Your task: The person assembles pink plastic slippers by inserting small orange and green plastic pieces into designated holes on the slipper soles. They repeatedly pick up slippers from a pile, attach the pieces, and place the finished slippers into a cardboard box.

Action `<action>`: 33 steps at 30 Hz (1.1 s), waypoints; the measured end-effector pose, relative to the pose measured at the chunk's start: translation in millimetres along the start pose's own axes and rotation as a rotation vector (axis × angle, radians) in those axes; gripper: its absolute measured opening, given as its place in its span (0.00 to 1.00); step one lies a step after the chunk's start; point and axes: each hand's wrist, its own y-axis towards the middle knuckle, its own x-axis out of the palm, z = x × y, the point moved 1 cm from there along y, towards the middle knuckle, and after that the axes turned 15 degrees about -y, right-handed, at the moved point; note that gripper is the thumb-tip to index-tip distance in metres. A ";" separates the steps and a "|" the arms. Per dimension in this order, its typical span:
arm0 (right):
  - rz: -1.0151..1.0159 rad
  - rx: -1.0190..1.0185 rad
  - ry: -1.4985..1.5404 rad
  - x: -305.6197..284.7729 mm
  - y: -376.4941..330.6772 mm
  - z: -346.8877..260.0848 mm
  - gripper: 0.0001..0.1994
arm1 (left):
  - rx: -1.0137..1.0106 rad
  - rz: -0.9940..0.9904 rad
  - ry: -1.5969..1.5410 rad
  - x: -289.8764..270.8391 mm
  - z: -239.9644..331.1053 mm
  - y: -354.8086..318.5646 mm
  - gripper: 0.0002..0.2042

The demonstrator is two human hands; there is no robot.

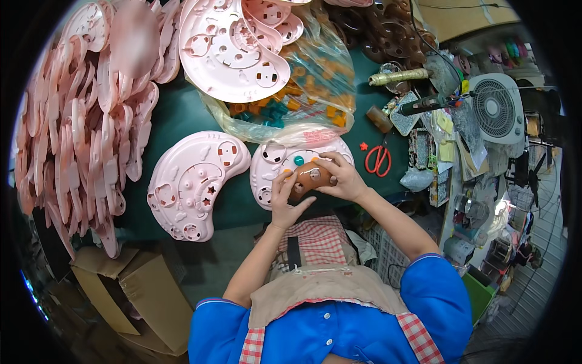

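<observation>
My left hand (287, 202) and my right hand (344, 178) both grip a brown curved plastic part (319, 177), one at each end. The part has a few holes in its face. It lies over a pink crescent-shaped plastic shell (263, 169) and hides some of its middle. A round teal piece (298, 161) and orange pieces sit in the shell just beyond the brown part. To the left, a second pink shell (182, 162) lies face up on the dark green table (236, 209), apart from my hands.
Pink shells (85, 139) pile up at the left. A clear bag (327, 79) of orange and teal pieces lies behind, partly under another pink shell (242, 79). Red-handled scissors (378, 160), a soldering iron (421, 105) and a fan (494, 106) are at right. A cardboard box (151, 291) stands lower left.
</observation>
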 end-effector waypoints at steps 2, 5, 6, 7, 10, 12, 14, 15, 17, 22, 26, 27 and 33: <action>0.066 -0.087 -0.038 -5.8 9.2 3.7 0.39 | 0.022 0.108 -0.007 6.6 -11.3 5.3 0.36; 0.136 -0.110 -0.075 16.7 7.1 10.1 0.36 | -0.012 0.219 0.096 -3.4 -14.1 0.7 0.34; 0.177 -0.115 -0.112 24.1 11.5 14.9 0.32 | -0.023 0.216 0.188 -1.7 -21.0 5.3 0.31; 0.159 -0.121 -0.233 27.7 12.2 20.4 0.31 | -0.012 0.220 0.304 0.8 -24.5 5.8 0.30; 0.147 -0.129 -0.428 32.9 15.0 23.1 0.24 | 0.012 0.254 0.503 5.6 -34.1 4.8 0.27; 0.155 0.048 -0.257 47.0 27.6 18.1 0.17 | 0.003 0.244 0.534 3.7 -39.2 2.7 0.27; 0.320 0.132 -0.277 76.3 55.8 8.5 0.07 | -0.020 0.232 0.544 11.8 -36.4 -0.7 0.26; 0.259 0.144 -0.347 81.0 70.6 6.6 0.07 | -0.026 0.240 0.558 11.4 -35.2 5.1 0.25; 0.289 0.116 -0.292 83.6 59.9 8.7 0.07 | -0.023 0.272 0.544 17.0 -30.4 13.2 0.20; 0.393 0.172 -0.355 82.4 64.2 9.0 0.08 | 0.200 0.035 0.532 24.5 -44.5 77.4 0.12; 0.416 0.190 -0.331 76.8 60.7 4.3 0.08 | 0.215 -0.078 0.529 20.1 -39.6 89.2 0.10; 0.427 0.184 -0.316 79.3 59.0 5.2 0.08 | 0.191 -0.105 0.524 20.0 -43.7 89.3 0.10; 0.483 0.294 -0.428 87.4 46.7 3.9 0.19 | 0.217 -0.006 0.498 7.1 -33.1 59.6 0.18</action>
